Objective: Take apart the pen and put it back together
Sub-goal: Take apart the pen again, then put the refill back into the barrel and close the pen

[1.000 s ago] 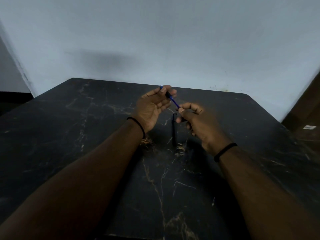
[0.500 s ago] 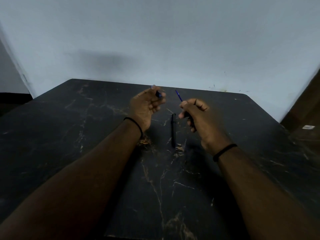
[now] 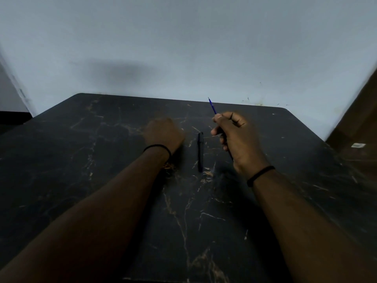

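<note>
Pen apart: right hand (image 3: 236,139) pinches thin blue plastic refill (image 3: 212,105), black tubular barrel (image 3: 200,152) lies on dark marble table (image 3: 102,150), left hand (image 3: 163,133) knuckles-up, fingers hidden; reassembly remains.

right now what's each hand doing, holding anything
Left hand: knuckles up over the table, fingers hidden; cannot tell.
Right hand: closed, pinching the blue refill.
</note>
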A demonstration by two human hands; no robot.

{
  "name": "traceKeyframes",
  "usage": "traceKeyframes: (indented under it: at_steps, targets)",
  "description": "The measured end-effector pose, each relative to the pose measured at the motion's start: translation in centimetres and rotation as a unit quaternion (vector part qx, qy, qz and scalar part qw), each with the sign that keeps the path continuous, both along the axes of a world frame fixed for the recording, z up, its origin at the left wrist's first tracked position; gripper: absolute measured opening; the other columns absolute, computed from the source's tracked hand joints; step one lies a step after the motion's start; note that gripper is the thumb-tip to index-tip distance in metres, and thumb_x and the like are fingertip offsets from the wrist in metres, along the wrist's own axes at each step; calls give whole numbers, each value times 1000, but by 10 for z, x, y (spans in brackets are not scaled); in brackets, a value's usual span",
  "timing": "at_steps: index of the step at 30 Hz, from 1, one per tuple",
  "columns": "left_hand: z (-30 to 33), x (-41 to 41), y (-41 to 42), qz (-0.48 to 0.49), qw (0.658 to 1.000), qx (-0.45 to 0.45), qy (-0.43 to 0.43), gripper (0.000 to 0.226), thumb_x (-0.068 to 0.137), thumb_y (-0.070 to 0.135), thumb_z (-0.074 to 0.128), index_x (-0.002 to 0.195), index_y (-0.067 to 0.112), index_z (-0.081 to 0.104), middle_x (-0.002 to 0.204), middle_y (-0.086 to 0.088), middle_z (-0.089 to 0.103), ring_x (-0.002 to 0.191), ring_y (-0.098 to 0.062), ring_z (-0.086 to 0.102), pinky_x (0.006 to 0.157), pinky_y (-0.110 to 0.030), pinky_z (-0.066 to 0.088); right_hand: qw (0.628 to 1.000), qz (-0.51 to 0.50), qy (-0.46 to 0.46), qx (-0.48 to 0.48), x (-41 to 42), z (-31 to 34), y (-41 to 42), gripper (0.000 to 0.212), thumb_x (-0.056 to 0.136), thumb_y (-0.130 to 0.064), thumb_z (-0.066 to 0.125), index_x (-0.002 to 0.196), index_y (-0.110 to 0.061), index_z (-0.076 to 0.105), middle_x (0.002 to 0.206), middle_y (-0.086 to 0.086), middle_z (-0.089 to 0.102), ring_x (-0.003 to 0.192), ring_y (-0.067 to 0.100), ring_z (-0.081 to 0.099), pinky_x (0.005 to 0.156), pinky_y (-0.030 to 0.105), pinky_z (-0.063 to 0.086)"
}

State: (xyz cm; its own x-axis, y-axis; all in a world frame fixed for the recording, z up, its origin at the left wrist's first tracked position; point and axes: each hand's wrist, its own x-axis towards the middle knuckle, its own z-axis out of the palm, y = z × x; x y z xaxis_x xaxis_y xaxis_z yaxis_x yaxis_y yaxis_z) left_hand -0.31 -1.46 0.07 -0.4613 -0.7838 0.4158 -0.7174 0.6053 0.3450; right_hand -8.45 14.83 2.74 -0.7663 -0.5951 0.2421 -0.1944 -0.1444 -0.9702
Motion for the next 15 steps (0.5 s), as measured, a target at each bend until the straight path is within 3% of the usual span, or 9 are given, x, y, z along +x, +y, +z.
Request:
traceKeyframes:
  at_steps: [4,8,10,12,15]
  targets:
    - [-3,-2,-1,5,998,-33,-49,37,82,44,56,89,11,71,96,-13,69,90,-33,65,67,-31,42,1000,-2,-7,0,0,0,0,15,97,-22,60,104,-11,67,73,6,65,46,1,47,46,17,38]
    - [-4,-2,-3,29,998,-32,-39,47,82,50,59,102,7,63,111,-17,58,103,-33,55,85,-40,45,1000,7,-10,-11,0,-1,1,8,97,-23,61,98,-18,66,73,3,66,48,3,49,45,17,39]
    - [-2,-3,1,10,997,-50,65,48,82,53,61,103,10,58,108,-12,56,103,-28,52,85,-38,43,1000,-9,-8,-29,-1,-1,-1,7,97,-21,61,99,-16,67,75,4,68,50,2,52,47,17,41]
    - [2,-7,12,-63,976,-43,206,33,85,50,61,94,19,55,99,-2,56,92,-17,51,74,-29,41,997,-42,4,-63,-4,0,-2,11,97,-20,62,101,-11,67,78,6,71,54,5,54,50,20,43]
    - [4,-14,33,-209,935,4,287,19,88,42,63,89,23,58,87,6,60,72,0,53,59,-15,38,986,-95,52,-130,-9,2,-1,8,97,-16,61,98,-10,65,87,10,74,68,11,63,59,23,49]
